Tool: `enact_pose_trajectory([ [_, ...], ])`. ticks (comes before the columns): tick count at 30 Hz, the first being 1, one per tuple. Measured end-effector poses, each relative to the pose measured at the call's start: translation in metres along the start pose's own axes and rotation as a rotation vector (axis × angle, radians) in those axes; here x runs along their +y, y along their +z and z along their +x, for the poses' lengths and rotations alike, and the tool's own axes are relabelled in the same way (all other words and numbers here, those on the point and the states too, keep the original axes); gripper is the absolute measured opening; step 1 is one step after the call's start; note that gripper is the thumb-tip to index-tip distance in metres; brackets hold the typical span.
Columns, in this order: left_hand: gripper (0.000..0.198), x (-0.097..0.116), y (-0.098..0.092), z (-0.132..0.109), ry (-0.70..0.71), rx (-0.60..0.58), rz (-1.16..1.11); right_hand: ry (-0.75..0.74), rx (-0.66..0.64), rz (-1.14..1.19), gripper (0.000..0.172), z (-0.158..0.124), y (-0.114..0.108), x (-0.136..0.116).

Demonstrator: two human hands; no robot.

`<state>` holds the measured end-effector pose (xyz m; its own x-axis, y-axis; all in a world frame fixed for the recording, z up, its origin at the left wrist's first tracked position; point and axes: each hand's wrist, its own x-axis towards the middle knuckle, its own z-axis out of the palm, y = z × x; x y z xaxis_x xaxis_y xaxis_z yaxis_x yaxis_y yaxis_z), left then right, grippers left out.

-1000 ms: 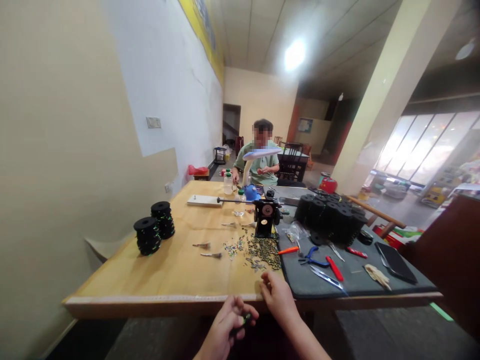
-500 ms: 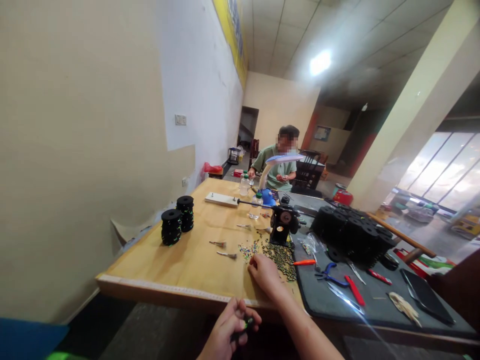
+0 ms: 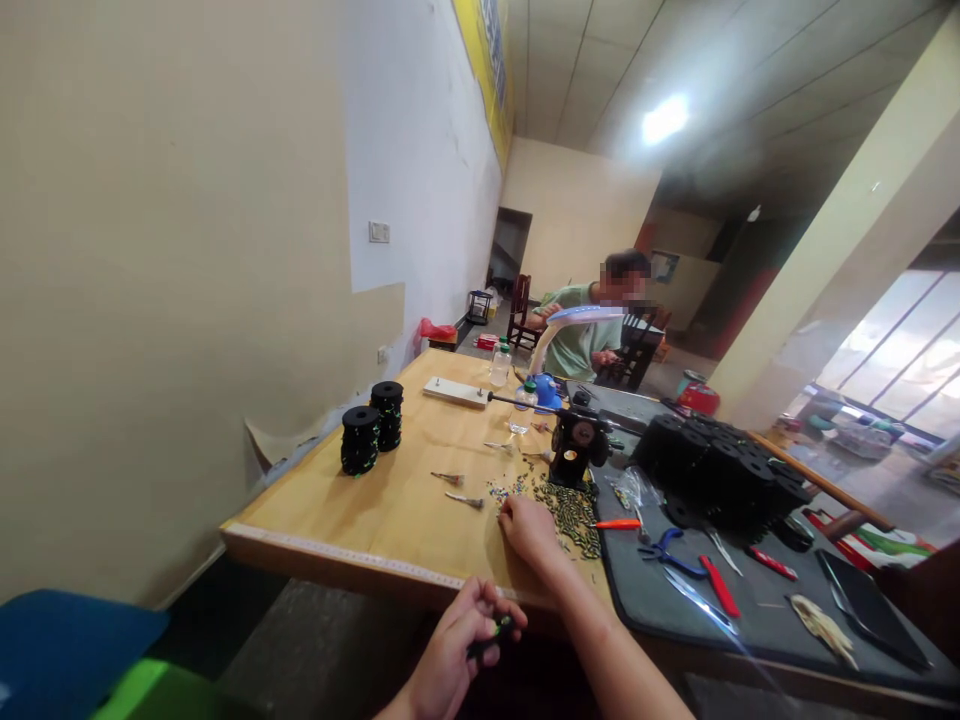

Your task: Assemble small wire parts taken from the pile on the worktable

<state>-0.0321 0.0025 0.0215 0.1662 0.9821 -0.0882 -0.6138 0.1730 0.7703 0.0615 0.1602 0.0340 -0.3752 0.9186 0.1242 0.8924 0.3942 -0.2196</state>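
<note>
Since the earliest view, the right hand (image 3: pixel 529 528) has moved from the table's near edge to the small coloured beads (image 3: pixel 498 490), and the co-worker (image 3: pixel 576 340) across the table has turned aside. Its fingers are curled and drawn close together at the near side of those beads; whether they pinch one, I cannot tell. Just right of that hand spreads a pile of dark beads (image 3: pixel 574 515), with a black machine (image 3: pixel 574 452) standing beyond. Nearer the body, before the edge of the table (image 3: pixel 352 515), the left hand (image 3: pixel 459 640) is closed around a small dark piece (image 3: pixel 491 638) with bright green bits, gripped between thumb and fingers. Left of the right hand lie two tufted sticks, the nearer one (image 3: pixel 466 500) just beside it; farther left stand two black spools (image 3: pixel 361 445). Blue pliers (image 3: pixel 670 550) lie right of the dark beads, on a grey mat (image 3: pixel 637 595).
</note>
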Motion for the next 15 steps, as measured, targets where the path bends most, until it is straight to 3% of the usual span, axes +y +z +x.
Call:
enact_pose_trajectory([
  [15, 0.02, 0.0005, 0.002, 0.0014, -0.002, -0.01, 0.003, 0.017, 0.026, 0.017, 0.012, -0.0019, 0.0002, -0.0005],
])
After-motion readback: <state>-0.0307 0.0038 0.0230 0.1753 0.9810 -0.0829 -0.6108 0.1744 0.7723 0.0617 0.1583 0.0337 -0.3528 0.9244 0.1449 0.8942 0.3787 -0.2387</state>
